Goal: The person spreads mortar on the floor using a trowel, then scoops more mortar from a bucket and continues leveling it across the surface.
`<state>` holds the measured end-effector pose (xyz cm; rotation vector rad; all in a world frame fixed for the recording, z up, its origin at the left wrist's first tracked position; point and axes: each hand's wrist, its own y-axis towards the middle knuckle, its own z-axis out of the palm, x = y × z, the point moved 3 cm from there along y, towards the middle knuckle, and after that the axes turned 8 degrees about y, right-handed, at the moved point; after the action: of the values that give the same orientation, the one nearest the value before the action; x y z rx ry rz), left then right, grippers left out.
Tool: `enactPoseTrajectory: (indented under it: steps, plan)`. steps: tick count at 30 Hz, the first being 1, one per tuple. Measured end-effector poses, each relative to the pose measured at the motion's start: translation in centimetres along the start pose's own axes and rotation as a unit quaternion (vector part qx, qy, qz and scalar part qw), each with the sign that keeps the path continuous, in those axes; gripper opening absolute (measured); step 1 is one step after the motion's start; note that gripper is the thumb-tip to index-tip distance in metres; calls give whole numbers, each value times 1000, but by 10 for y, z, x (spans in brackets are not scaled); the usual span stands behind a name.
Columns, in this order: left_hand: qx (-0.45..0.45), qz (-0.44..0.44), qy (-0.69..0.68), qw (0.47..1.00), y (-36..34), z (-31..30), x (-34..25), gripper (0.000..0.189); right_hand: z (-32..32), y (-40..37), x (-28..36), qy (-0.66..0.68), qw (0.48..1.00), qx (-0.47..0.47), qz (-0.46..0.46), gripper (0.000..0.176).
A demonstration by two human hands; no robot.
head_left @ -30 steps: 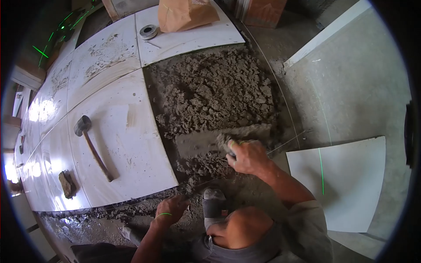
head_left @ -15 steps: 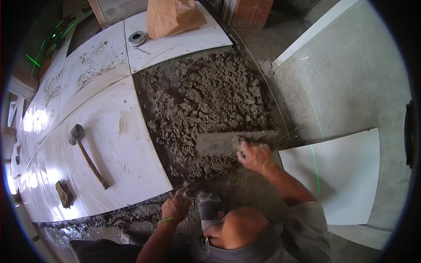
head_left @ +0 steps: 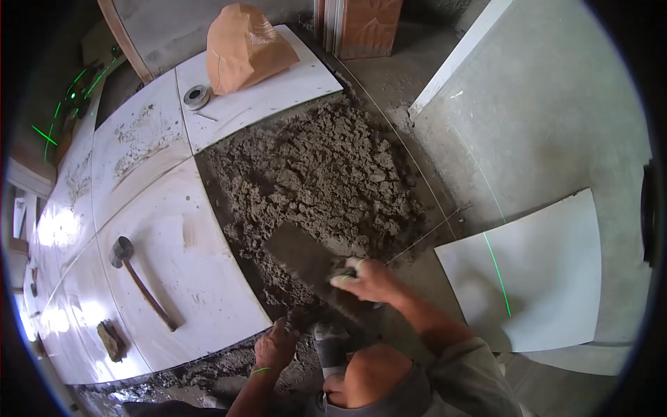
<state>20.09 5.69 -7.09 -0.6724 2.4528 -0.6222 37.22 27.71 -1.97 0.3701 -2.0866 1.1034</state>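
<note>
My right hand (head_left: 363, 279) is wrapped round the handle of a mortar-covered trowel (head_left: 302, 256), whose long flat blade lies over the near part of the rough mortar bed (head_left: 313, 174). The blade slants from upper left to lower right. My left hand (head_left: 276, 346) is by the near corner of the large white tile (head_left: 201, 278), at the mortar's near edge; its fingertips are dark against the mortar, and whether they grip anything is unclear. A taut string (head_left: 420, 240) runs along the mortar's near right side.
On the white tiles at left lie a rubber mallet (head_left: 142, 285) and a dirty sponge-like lump (head_left: 111, 340). A paper bag (head_left: 246, 52) and a tape roll (head_left: 196, 97) sit on the far tile. A loose white tile (head_left: 535, 271) lies at right, crossed by a green laser line.
My right hand has moved left and toward my body with the trowel, which has turned from level to slanted. The view has shifted, and my left hand is slightly lower in it.
</note>
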Motion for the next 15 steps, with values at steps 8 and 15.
enactPoseTrajectory:
  steps: [8,15]
  plan:
    - [-7,-9,-17,1000,6,-22,4,49,33,79,27,-168,985,-14,-31,53]
    - [10,-28,-53,998,2,-26,5,50,13,76,18,-99,982,-163,0,51]
